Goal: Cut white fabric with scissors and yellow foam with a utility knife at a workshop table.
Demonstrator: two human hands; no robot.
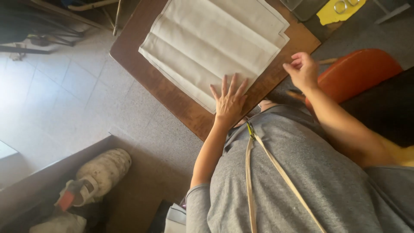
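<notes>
A folded cream cloth with stitched edges lies on a brown wooden table. My left hand rests flat on the near corner of the cloth, fingers spread. My right hand hovers just off the table's right edge, fingers loosely curled, holding nothing that I can see. A pale strap hangs down my grey shirt.
An orange chair seat stands to the right of the table. A yellow item with scissors lies at the top right. Below left, a white bundle sits in a wooden box. Pale tiled floor spreads to the left.
</notes>
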